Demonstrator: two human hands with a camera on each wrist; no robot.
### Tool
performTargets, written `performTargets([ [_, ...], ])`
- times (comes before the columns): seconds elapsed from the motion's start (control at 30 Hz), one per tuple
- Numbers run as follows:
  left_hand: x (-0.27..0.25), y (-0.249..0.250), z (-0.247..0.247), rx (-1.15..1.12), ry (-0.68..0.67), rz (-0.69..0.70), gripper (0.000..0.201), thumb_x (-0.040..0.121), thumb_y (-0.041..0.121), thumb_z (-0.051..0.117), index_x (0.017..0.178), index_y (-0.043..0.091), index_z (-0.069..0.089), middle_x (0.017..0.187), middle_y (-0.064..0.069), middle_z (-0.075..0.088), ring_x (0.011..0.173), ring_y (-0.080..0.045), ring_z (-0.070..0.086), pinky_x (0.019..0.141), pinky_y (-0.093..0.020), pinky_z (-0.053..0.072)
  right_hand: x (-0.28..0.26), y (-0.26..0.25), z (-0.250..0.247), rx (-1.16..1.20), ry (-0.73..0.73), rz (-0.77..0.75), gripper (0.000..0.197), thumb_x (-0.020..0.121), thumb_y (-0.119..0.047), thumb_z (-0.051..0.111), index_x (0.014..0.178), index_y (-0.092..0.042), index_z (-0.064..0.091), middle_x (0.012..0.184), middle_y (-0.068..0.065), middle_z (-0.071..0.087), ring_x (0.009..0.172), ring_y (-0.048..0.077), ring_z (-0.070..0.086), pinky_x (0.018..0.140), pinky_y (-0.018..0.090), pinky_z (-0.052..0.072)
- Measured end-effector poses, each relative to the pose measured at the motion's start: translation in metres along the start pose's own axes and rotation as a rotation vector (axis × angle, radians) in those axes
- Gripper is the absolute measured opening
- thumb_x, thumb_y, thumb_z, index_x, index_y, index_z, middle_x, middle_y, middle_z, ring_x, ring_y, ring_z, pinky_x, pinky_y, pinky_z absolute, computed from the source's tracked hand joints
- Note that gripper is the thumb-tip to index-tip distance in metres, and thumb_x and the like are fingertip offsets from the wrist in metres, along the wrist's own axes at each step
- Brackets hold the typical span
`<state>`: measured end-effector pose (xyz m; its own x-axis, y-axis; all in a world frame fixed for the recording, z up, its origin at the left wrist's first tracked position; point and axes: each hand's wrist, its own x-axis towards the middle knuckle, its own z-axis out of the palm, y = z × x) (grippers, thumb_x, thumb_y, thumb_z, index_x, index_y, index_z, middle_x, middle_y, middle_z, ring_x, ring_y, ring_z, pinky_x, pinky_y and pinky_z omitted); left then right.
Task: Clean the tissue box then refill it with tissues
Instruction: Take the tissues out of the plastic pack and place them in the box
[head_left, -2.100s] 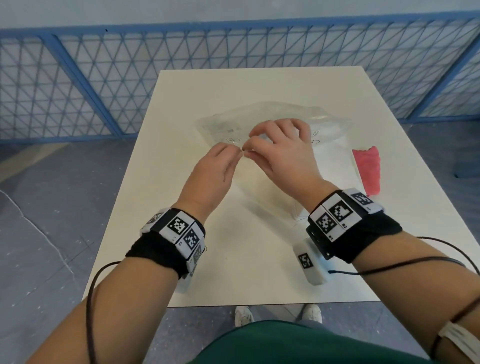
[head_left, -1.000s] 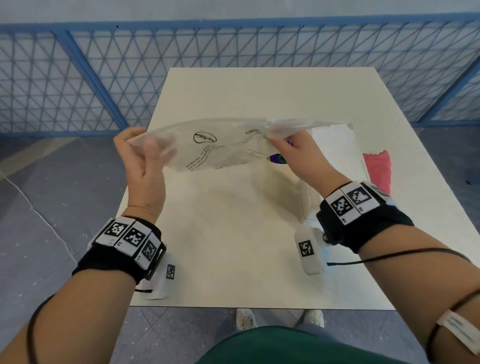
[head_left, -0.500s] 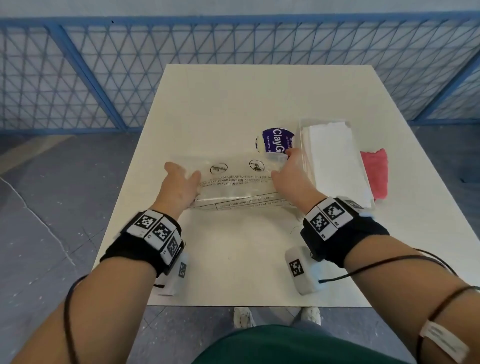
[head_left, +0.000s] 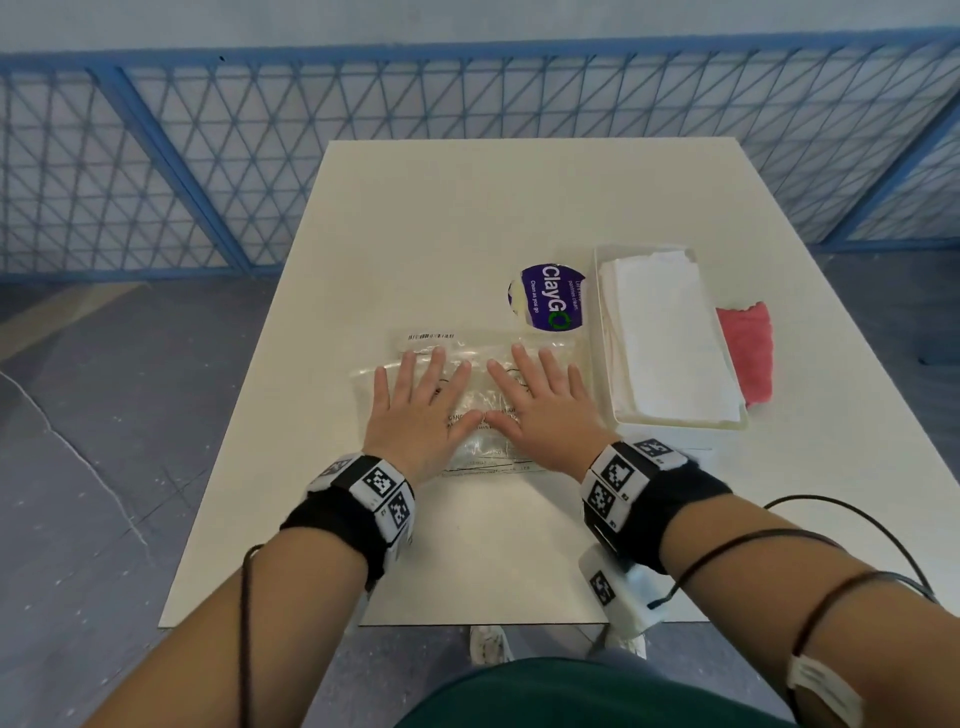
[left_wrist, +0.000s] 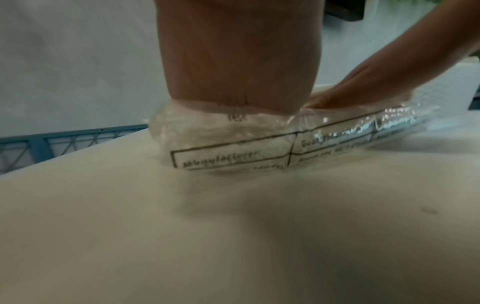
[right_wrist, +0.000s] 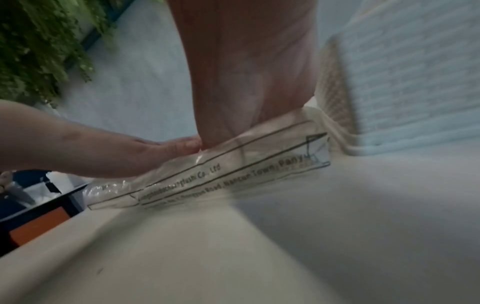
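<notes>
A: Head view first. Both hands lie flat on a clear plastic wrapper (head_left: 467, 395) in the middle of the table (head_left: 467, 208). The left hand (head_left: 423, 410) and right hand (head_left: 540, 410) sit side by side, thumbs nearly touching, fingers straight and spread, gripping nothing, only pressing down.

B: And the tissue box?

A: At about three o'clock from the hands, just beside the wrapper: the white tissue box (head_left: 605, 332), open on top, with a stack of tissues (head_left: 670, 332) already lying inside. Past it, further toward three o'clock, is a pink cloth (head_left: 748, 353). At one o'clock from the hands lies a purple ClayGo label (head_left: 550, 304).

B: Left wrist view?

A: The left hand's heel bears on the wrapper (left_wrist: 233, 144), which puffs a little along its near edge; the right hand (left_wrist: 363, 90) comes in from two o'clock, flat as well.

B: Right wrist view?

A: It's blurred. The right palm (right_wrist: 246, 82) is pressing the printed film (right_wrist: 233, 168), the left hand (right_wrist: 116, 156) is flat at nine o'clock, and the box wall (right_wrist: 345, 139) is at two o'clock.

B: So which step is this?

A: My guess is tidying after the refill, flattening the empty wrapper. Next probably calls for folding it or setting it aside, then closing the box; no lid is visible.
</notes>
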<state>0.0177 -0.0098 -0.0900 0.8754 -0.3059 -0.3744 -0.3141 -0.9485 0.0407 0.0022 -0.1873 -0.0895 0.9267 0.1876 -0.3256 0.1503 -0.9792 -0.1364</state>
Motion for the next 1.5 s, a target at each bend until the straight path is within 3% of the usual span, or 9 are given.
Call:
performTargets([
  [0.43, 0.011, 0.003, 0.000, -0.071, -0.045, 0.045, 0.059, 0.097, 0.059, 0.011, 0.149, 0.042, -0.010, 0.159, 0.009, -0.021, 0.146, -0.023, -0.021, 0.118, -0.048, -0.009, 0.001, 0.010, 0.001, 0.062, -0.092, 0.016, 0.063, 0.095, -0.062, 0.012, 0.149, -0.039, -0.010, 0.159, -0.004, -0.021, 0.147, 0.024, -0.017, 0.119, 0.048, -0.006],
  [0.53, 0.013, -0.002, -0.020, -0.224, -0.016, 0.058, 0.048, 0.102, 0.045, 0.017, 0.149, 0.037, 0.025, 0.162, 0.004, 0.003, 0.147, -0.029, 0.003, 0.116, -0.051, 0.012, 0.003, 0.011, 0.000, 0.079, -0.117, 0.009, 0.062, 0.096, -0.060, 0.016, 0.150, -0.038, -0.006, 0.160, -0.003, -0.015, 0.148, 0.024, -0.012, 0.120, 0.049, -0.005],
  [0.67, 0.015, -0.017, -0.044, -0.552, 0.125, -0.252, 0.028, 0.097, 0.023, 0.044, 0.118, 0.033, 0.059, 0.153, -0.010, 0.022, 0.137, -0.037, 0.024, 0.109, -0.046, 0.028, 0.004, 0.011, -0.010, 0.092, -0.124, -0.007, 0.060, 0.098, -0.052, 0.029, 0.151, -0.034, 0.009, 0.162, 0.000, -0.002, 0.149, 0.027, -0.003, 0.119, 0.049, 0.000],
  [0.8, 0.018, -0.041, -0.041, -0.692, -0.068, -0.242, 0.023, 0.086, 0.016, 0.058, 0.091, 0.038, 0.054, 0.139, -0.012, 0.041, 0.111, -0.033, 0.054, 0.092, -0.035, 0.044, 0.001, 0.008, -0.039, 0.125, 0.086, -0.033, 0.043, 0.098, -0.041, 0.036, 0.139, -0.029, 0.044, 0.155, 0.000, 0.029, 0.144, 0.025, 0.020, 0.116, 0.046, 0.017],
  [0.9, 0.016, -0.044, -0.041, -0.788, -0.148, -0.158, 0.030, 0.087, 0.009, 0.060, 0.105, 0.031, 0.054, 0.110, -0.008, 0.051, 0.067, -0.019, 0.048, 0.055, -0.024, 0.039, -0.006, 0.028, -0.069, 0.144, 0.436, 0.095, 0.034, 0.098, -0.031, 0.037, 0.127, -0.028, 0.055, 0.139, -0.001, 0.049, 0.126, 0.024, 0.043, 0.102, 0.042, 0.036],
  [1.03, 0.010, -0.043, -0.044, -0.817, -0.298, -0.139, 0.041, 0.089, 0.004, 0.052, 0.121, 0.030, 0.052, 0.091, 0.003, 0.054, 0.068, -0.018, 0.040, 0.052, -0.022, 0.032, -0.024, 0.093, -0.086, 0.252, 0.545, 0.527, 0.040, 0.096, -0.023, 0.040, 0.135, -0.021, 0.045, 0.141, 0.013, 0.043, 0.125, 0.037, 0.040, 0.103, 0.046, 0.033],
  [1.17, 0.015, -0.063, -0.045, -0.951, -0.068, -0.281, 0.037, 0.093, 0.004, 0.052, 0.128, 0.014, 0.058, 0.096, -0.003, 0.055, 0.069, -0.015, 0.048, 0.057, -0.021, 0.043, -0.034, 0.147, -0.070, 0.548, 0.302, 0.788, 0.048, 0.094, -0.026, 0.040, 0.140, -0.015, 0.033, 0.151, 0.016, 0.028, 0.131, 0.042, 0.035, 0.111, 0.050, 0.028],
  [1.3, 0.030, -0.083, -0.052, -1.459, 0.248, -0.507, 0.040, 0.092, -0.002, 0.054, 0.132, 0.003, 0.051, 0.074, -0.006, 0.050, 0.061, -0.013, 0.045, 0.043, -0.015, 0.049, -0.043, 0.156, -0.051, 0.647, 0.185, 0.798, 0.044, 0.099, -0.023, 0.034, 0.137, -0.001, 0.038, 0.137, 0.026, 0.045, 0.124, 0.045, 0.043, 0.107, 0.048, 0.033],
  [1.5, 0.070, -0.064, -0.065, -1.753, 0.275, -0.516, 0.050, 0.090, -0.004, 0.057, 0.138, -0.004, 0.042, 0.078, -0.006, 0.057, 0.064, -0.012, 0.056, 0.052, -0.021, 0.056, -0.059, 0.151, -0.045, 0.593, 0.277, 0.711, 0.036, 0.100, -0.012, 0.032, 0.133, -0.003, 0.045, 0.130, 0.026, 0.052, 0.121, 0.043, 0.047, 0.104, 0.044, 0.033],
])
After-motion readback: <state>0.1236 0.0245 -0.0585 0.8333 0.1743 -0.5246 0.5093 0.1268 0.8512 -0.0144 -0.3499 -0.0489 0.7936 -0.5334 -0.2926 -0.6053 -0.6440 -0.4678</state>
